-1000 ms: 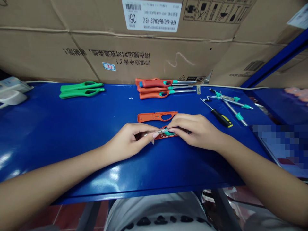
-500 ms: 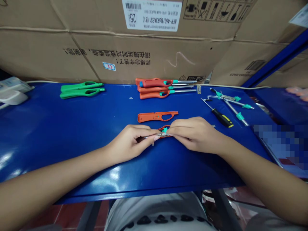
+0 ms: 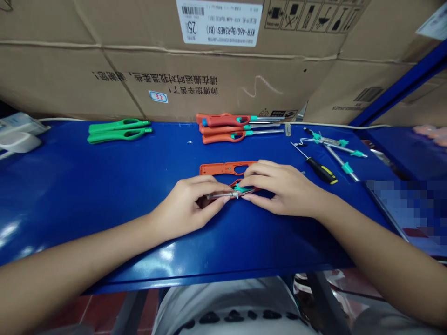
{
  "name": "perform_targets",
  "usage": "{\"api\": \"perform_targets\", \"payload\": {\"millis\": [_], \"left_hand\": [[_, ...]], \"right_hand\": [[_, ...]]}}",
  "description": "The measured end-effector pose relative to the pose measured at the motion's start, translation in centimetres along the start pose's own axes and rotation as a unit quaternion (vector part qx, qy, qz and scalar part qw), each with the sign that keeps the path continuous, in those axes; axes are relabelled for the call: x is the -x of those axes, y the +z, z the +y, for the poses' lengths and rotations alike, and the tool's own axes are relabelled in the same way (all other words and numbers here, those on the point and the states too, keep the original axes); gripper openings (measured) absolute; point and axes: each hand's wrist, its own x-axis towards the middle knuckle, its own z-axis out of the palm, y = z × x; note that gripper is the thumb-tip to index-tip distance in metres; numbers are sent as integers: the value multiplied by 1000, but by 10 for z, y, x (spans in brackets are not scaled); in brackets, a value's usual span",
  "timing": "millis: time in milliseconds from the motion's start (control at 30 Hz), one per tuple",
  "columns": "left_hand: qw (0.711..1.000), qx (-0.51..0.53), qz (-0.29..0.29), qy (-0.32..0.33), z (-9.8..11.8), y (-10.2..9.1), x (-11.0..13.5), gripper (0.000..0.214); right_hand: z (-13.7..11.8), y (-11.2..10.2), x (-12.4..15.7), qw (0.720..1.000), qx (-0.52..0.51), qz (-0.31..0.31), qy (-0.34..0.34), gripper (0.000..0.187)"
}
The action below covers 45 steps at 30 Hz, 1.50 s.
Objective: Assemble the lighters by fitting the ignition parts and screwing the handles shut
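Observation:
My left hand [image 3: 192, 201] pinches a slim clear lighter fuel tank [image 3: 219, 195] between thumb and fingers, over an orange lighter casing half [image 3: 239, 182]. A teal trigger piece [image 3: 240, 188] shows in that casing, right of the tank's tip. My right hand [image 3: 279, 188] is curled around the casing's right part, fingers on the far side and thumb on the near side. That hand hides much of the casing. Just behind lies a second orange casing half [image 3: 214, 169], inner side up, its right end covered by my right fingers.
Several assembled orange lighters [image 3: 223, 130] lie along the cardboard box [image 3: 157, 60]. Green casings [image 3: 118, 130] are at the back left. To the right lie a black-and-yellow screwdriver [image 3: 321, 170] and metal tubes with teal parts [image 3: 344, 160]. Tiny metal bits [image 3: 189, 142] rest mid-table.
My right fingers have spread apart and shifted back over the casing, now overlapping the rear casing half. More of the clear tank and the teal trigger shows. The left hand has barely moved.

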Motion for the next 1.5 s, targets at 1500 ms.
{"api": "perform_targets", "payload": {"millis": [1500], "left_hand": [[995,3,-53,-89,-3,-14,-6,18]], "right_hand": [[14,2,3,994,-83,-52,42,26]]}}
